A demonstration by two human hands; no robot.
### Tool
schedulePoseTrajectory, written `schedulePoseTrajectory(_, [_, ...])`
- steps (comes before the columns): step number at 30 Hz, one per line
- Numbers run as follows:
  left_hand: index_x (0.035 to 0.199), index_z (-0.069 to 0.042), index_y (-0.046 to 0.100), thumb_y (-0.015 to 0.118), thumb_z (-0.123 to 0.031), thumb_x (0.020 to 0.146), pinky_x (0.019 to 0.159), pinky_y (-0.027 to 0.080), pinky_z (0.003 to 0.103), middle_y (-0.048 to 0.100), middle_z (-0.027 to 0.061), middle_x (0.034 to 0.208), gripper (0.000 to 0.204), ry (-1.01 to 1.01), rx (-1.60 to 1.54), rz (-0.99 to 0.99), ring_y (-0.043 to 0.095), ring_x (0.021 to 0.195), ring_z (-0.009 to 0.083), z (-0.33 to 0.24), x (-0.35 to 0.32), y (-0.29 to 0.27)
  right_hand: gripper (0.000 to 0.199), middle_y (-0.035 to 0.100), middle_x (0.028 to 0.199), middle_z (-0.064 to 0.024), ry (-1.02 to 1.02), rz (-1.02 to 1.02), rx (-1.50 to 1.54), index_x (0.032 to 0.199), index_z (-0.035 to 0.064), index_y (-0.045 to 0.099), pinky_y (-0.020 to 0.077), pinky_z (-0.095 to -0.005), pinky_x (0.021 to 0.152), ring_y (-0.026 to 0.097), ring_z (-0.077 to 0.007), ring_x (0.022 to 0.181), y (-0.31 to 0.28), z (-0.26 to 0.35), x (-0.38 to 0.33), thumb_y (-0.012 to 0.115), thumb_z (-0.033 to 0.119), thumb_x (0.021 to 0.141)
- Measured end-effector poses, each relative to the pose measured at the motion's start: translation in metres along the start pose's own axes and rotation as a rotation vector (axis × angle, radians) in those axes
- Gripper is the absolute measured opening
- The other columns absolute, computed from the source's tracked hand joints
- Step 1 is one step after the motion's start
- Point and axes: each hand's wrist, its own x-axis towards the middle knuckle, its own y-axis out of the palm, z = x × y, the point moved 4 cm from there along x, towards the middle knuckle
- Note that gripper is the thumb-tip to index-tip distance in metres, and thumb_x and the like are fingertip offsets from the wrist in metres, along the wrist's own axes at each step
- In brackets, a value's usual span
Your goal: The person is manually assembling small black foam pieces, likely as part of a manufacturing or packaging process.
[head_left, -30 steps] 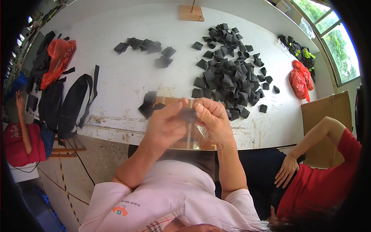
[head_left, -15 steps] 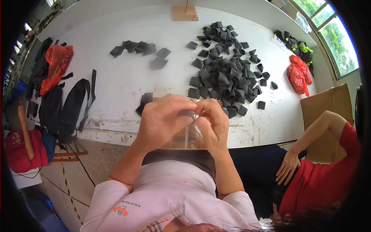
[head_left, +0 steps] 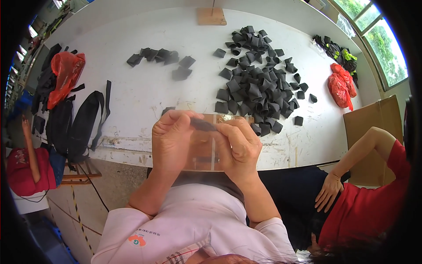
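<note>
Your two hands have drawn slightly apart since the earlier frame, exposing the small black piece (head_left: pixel 204 125) between them. Left to right: a red plastic bag (head_left: pixel 66 75) lies among black strap-like items (head_left: pixel 83 123) on the white table (head_left: pixel 127 90); a short row of black pieces (head_left: pixel 151 55) follows. Your left hand (head_left: pixel 170 137) pinches the held piece's left end between thumb and forefinger, above a brown board (head_left: pixel 201 155). Your right hand (head_left: pixel 239 145) pinches its right end, other fingers curled. Beyond lie a heap of black pieces (head_left: pixel 259 86) and red bags (head_left: pixel 340 90).
</note>
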Motion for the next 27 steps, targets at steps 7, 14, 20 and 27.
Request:
schedulePoseTrajectory(7, [0.085,-0.001,0.059,0.053,-0.005,0.082,0.078,0.042,0.026,0.061,0.0069,0.087,0.008,0.028,0.265,-0.008,0.055,0.081,0.0111,0.0,-0.006,-0.005,0.017,0.053,0.071,-0.0088,-0.049,-0.012,-0.008,0.082,-0.0003,0.058,0.0411,-0.0309,0.05,0.05,-0.0231,0.06,0.006,-0.005,-0.008,0.065,-0.002,0.066])
schedulePoseTrajectory(14, [0.084,-0.004,0.062,0.059,0.004,0.071,0.061,0.044,0.022,0.059,0.0042,0.082,0.016,0.309,0.883,0.393,0.055,0.07,0.0117,-0.02,0.013,0.014,0.032,0.053,0.079,-0.0105,-0.108,0.068,-0.184,0.091,-0.0005,0.057,0.0429,-0.0319,0.051,0.051,-0.025,0.065,0.003,0.0,-0.008,0.062,-0.004,0.06])
schedulePoseTrajectory(20, [0.075,-0.004,0.062,0.061,0.004,0.07,0.061,0.042,0.022,0.058,0.0046,0.075,0.009,0.308,0.857,0.302,0.054,0.067,0.0116,-0.02,0.006,0.012,0.036,0.053,0.078,-0.0096,-0.128,0.033,-0.138,0.09,-0.0008,0.057,0.043,-0.0315,0.051,0.051,-0.0242,0.065,0.009,-0.002,-0.008,0.06,-0.004,0.054])
schedulePoseTrajectory(27, [0.109,0.006,0.048,0.063,-0.007,0.077,0.073,0.042,0.022,0.054,0.0101,0.098,0.038,0.059,0.508,0.218,0.052,0.08,0.0124,-0.001,-0.007,0.005,0.023,0.054,0.073,-0.009,-0.055,-0.072,-0.014,0.087,-0.0005,0.058,0.0409,-0.0297,0.05,0.049,-0.0226,0.059,-0.009,0.003,-0.004,0.059,-0.005,0.065])
